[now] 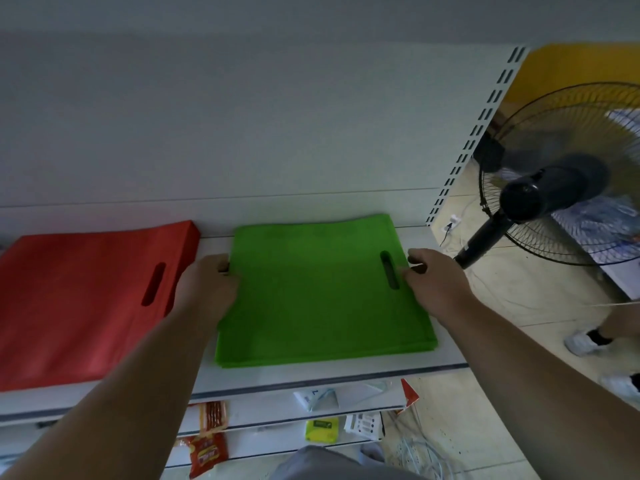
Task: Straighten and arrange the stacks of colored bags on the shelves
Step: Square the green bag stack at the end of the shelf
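A black standing fan [568,188] is seen at the right. Left of the fan, a slotted shelf post [474,140] is seen. Below the fan, white shoes [581,342] are seen on the tiled floor [485,427]. Well down-left of the fan, red snack packets [207,452] and a yellow-green packet [322,429] are laid on lower shelves.

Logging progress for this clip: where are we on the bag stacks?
Looks done: the red stack lies flat on the shelf, fairly even, untouched. In hand: the green stack, with the left hand at its left edge and the right hand at its right edge by the handle slot; it sits slightly skewed. Left: squaring the green stack. Other shelves' stacks aren't visible.
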### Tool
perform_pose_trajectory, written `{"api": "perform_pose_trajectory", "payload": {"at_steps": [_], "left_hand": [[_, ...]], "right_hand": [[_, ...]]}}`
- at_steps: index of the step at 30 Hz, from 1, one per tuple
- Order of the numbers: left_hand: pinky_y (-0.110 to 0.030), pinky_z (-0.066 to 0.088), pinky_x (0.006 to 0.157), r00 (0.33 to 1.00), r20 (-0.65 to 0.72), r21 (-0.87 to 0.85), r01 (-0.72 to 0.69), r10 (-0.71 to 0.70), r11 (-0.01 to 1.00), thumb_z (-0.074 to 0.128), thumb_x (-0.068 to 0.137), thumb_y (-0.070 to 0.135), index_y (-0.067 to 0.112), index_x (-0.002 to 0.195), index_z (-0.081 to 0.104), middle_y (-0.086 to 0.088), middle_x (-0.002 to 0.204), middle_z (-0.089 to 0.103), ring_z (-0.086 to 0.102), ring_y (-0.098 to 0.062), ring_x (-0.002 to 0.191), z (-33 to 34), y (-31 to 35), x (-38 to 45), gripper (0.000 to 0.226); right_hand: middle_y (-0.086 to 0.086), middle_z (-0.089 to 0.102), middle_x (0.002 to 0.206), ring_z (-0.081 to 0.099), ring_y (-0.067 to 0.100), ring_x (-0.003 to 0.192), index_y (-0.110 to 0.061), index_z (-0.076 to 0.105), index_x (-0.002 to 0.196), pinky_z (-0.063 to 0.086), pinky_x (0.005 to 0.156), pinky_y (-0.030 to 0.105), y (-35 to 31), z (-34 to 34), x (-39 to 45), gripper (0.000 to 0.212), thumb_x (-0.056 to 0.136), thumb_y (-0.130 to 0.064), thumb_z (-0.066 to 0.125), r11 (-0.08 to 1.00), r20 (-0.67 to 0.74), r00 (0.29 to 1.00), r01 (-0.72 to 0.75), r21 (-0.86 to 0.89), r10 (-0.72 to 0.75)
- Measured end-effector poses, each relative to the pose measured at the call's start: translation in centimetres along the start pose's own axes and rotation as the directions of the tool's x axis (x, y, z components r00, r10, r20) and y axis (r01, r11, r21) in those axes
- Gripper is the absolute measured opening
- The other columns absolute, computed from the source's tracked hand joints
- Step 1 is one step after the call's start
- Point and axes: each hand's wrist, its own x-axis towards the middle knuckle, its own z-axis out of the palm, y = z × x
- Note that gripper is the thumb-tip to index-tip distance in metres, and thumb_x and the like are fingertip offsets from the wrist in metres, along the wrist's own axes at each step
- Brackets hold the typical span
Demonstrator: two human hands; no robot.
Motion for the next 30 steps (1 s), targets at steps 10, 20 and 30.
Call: {"api": "perform_pose_trajectory", "payload": {"at_steps": [10, 20, 30], "left_hand": [[-0.042, 0.047, 0.1, 0.986, 0.097, -0.245, 0.156, -0.136, 0.957, 0.061, 0.09, 0.014, 0.019, 0.139, 0.051, -0.004, 0.128, 0.064, 0.061, -0.026, 0.112, 0.0, -1.7, 0.6, 0.05], [-0.054, 0.051, 0.094, 0.962, 0.273, -0.45, 0.129, -0.002, 0.884, 0.047, 0.097, 0.037, 0.048, 0.131, 0.05, 0.001, 0.125, 0.064, 0.065, -0.025, 0.106, 0.0, -2.4, -2.0, 0.036], [-0.034, 0.03, 0.112, 0.986, 0.168, -0.53, 0.082, 0.01, 0.844, 0.051, 0.1, 0.032, 0.045, 0.136, 0.043, 0.023, 0.133, 0.051, 0.046, -0.003, 0.125, 0.8, -3.4, -8.0, 0.039]], "right_hand": [[0.003, 0.063, 0.125, 0.059, 0.017, 0.102, -0.019, 0.056, 0.134, 0.048, 0.087, 0.031, -0.5, 0.4, -0.9, 0.041, 0.095, -0.031, 0.06, 0.999, -0.034, 0.999, -0.023, 0.044, 0.024], [-0.004, 0.023, 0.161, 0.024, 0.017, 0.146, -0.026, 0.023, 0.155, 0.02, 0.116, 0.036, 0.4, 1.2, -4.9, 0.071, 0.094, -0.053, 0.049, 0.99, 0.141, 0.988, 0.044, 0.135, -0.063], [-0.015, 0.002, 0.163, 0.011, 0.001, 0.143, -0.028, 0.018, 0.155, 0.015, 0.118, 0.029, 3.7, -0.5, -6.6, 0.115, 0.061, -0.064, 0.074, 0.948, 0.283, 0.924, 0.296, -0.113, -0.255]]}}
